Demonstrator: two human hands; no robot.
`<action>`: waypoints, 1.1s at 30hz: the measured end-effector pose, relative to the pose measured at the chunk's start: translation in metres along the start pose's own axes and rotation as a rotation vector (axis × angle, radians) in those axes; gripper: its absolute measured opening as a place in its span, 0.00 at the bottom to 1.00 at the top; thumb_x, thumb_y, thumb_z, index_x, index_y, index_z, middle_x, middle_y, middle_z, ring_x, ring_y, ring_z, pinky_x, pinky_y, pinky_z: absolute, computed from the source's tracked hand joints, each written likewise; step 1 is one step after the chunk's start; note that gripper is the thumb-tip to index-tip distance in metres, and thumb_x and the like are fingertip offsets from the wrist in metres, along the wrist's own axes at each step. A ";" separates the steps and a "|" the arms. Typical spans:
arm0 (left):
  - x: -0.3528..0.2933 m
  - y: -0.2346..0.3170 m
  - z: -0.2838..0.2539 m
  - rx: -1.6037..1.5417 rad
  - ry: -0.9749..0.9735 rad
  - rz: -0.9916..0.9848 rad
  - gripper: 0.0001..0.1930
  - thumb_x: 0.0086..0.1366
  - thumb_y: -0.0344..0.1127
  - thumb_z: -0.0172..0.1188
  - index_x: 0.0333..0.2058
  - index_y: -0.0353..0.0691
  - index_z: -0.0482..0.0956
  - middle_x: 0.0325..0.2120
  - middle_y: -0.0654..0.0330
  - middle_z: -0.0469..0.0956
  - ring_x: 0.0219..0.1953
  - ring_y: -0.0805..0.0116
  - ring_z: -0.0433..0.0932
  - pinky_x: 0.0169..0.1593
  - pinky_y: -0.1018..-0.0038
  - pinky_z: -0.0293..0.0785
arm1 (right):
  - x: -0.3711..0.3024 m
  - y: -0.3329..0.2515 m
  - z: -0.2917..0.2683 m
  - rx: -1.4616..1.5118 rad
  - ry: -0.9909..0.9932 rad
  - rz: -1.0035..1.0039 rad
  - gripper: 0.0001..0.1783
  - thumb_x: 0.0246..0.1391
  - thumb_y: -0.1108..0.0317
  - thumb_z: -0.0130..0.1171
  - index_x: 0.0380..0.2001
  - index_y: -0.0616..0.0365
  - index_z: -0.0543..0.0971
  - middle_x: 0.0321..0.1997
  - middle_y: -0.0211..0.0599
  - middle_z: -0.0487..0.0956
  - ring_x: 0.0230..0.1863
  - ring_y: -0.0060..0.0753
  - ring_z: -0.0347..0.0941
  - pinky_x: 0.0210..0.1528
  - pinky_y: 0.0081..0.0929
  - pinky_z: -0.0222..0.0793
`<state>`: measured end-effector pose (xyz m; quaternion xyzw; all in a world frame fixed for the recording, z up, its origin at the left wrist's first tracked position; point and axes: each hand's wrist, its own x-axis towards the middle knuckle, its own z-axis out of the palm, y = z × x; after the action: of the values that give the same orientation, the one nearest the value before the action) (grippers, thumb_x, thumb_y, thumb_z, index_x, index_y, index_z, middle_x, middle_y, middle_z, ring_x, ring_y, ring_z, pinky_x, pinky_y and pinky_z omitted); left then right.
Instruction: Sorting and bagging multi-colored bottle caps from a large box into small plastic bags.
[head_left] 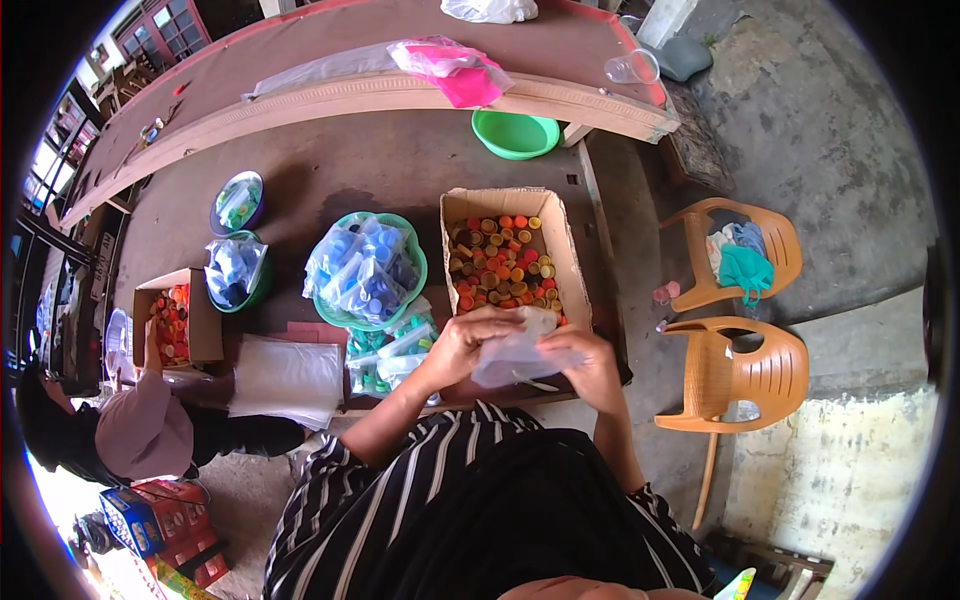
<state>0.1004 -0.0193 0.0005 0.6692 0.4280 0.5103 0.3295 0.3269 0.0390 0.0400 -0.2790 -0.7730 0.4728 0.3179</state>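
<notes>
In front of my body I hold a clear plastic bag between my two hands. My left hand is closed on its upper left edge, with the fingers bunched together. On the other side, my right hand pinches the bag between thumb and fingers. What lies inside the bag, if anything, cannot be made out. Just beyond my hands, an open cardboard box contains many red, orange and yellow-brown bottle caps. The bag and my hands hide part of its near edge.
Left of the box, a green basin holds bags of blue caps. Bags of green caps and a stack of plastic bags lie nearer. A co-worker reaches into another box. Chairs stand at right.
</notes>
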 end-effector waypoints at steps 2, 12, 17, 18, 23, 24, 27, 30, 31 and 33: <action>-0.029 -0.026 0.010 -0.016 -0.040 -0.128 0.14 0.60 0.25 0.58 0.45 0.35 0.83 0.46 0.49 0.81 0.49 0.57 0.80 0.53 0.67 0.76 | -0.017 0.033 0.006 -0.041 -0.132 0.073 0.11 0.49 0.80 0.62 0.38 0.60 0.84 0.39 0.39 0.81 0.44 0.34 0.78 0.47 0.27 0.73; -0.106 -0.056 0.051 0.068 0.025 -0.168 0.12 0.56 0.24 0.61 0.40 0.37 0.83 0.35 0.55 0.83 0.40 0.60 0.83 0.43 0.71 0.79 | -0.069 0.104 0.012 0.057 -0.357 0.278 0.15 0.58 0.61 0.60 0.47 0.52 0.82 0.46 0.39 0.80 0.49 0.37 0.77 0.52 0.30 0.70; -0.104 -0.041 0.065 -0.195 0.257 -0.722 0.18 0.72 0.44 0.53 0.36 0.32 0.78 0.26 0.56 0.82 0.28 0.70 0.83 0.33 0.72 0.77 | -0.053 0.096 0.007 0.002 -0.295 0.525 0.18 0.62 0.58 0.57 0.43 0.64 0.80 0.37 0.43 0.82 0.41 0.35 0.79 0.46 0.29 0.72; -0.100 -0.035 0.064 -0.259 0.288 -0.731 0.17 0.72 0.43 0.53 0.36 0.32 0.78 0.26 0.56 0.83 0.29 0.72 0.83 0.33 0.72 0.78 | -0.053 0.098 0.009 0.001 -0.307 0.520 0.18 0.62 0.58 0.57 0.43 0.64 0.80 0.37 0.43 0.82 0.41 0.35 0.79 0.46 0.29 0.72; -0.099 -0.032 0.075 -0.193 0.397 -0.649 0.10 0.69 0.30 0.53 0.46 0.32 0.68 0.31 0.53 0.81 0.33 0.69 0.83 0.32 0.73 0.80 | -0.054 0.108 0.024 0.095 -0.060 0.460 0.21 0.56 0.63 0.66 0.45 0.63 0.70 0.32 0.39 0.81 0.34 0.25 0.79 0.38 0.26 0.72; -0.096 -0.028 0.078 -0.300 0.492 -0.640 0.12 0.68 0.26 0.53 0.48 0.33 0.64 0.33 0.53 0.80 0.33 0.67 0.83 0.31 0.73 0.81 | -0.056 0.112 0.026 0.097 -0.069 0.458 0.21 0.56 0.63 0.66 0.45 0.63 0.70 0.32 0.39 0.81 0.34 0.25 0.79 0.38 0.26 0.72; -0.095 -0.018 0.079 -0.206 0.470 -0.621 0.17 0.65 0.22 0.54 0.49 0.36 0.60 0.34 0.52 0.78 0.32 0.65 0.83 0.29 0.72 0.82 | -0.058 0.115 0.031 0.219 0.101 0.358 0.21 0.50 0.71 0.69 0.40 0.61 0.67 0.27 0.36 0.78 0.29 0.28 0.76 0.36 0.26 0.72; -0.106 -0.021 0.085 -0.016 0.396 -0.624 0.14 0.62 0.24 0.59 0.46 0.34 0.69 0.35 0.52 0.77 0.31 0.65 0.83 0.31 0.73 0.81 | -0.063 0.116 0.029 0.064 0.014 0.281 0.21 0.50 0.68 0.70 0.43 0.62 0.71 0.30 0.40 0.78 0.30 0.31 0.76 0.35 0.27 0.72; -0.105 -0.017 0.087 0.147 0.363 -0.538 0.14 0.60 0.25 0.61 0.45 0.34 0.73 0.35 0.52 0.77 0.31 0.65 0.83 0.33 0.73 0.80 | -0.064 0.117 0.027 0.067 0.015 0.289 0.21 0.50 0.68 0.70 0.43 0.62 0.71 0.30 0.40 0.78 0.30 0.31 0.76 0.35 0.27 0.72; -0.107 -0.011 0.091 0.187 0.339 -0.580 0.21 0.51 0.26 0.69 0.47 0.35 0.79 0.37 0.52 0.75 0.37 0.58 0.80 0.40 0.67 0.78 | -0.068 0.118 0.023 -0.125 -0.192 0.147 0.20 0.49 0.66 0.69 0.43 0.61 0.75 0.36 0.41 0.77 0.37 0.37 0.76 0.40 0.33 0.73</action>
<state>0.1737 -0.1119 -0.0759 0.4530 0.6936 0.4580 0.3224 0.3684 0.0236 -0.0903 -0.3074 -0.8055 0.4702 0.1888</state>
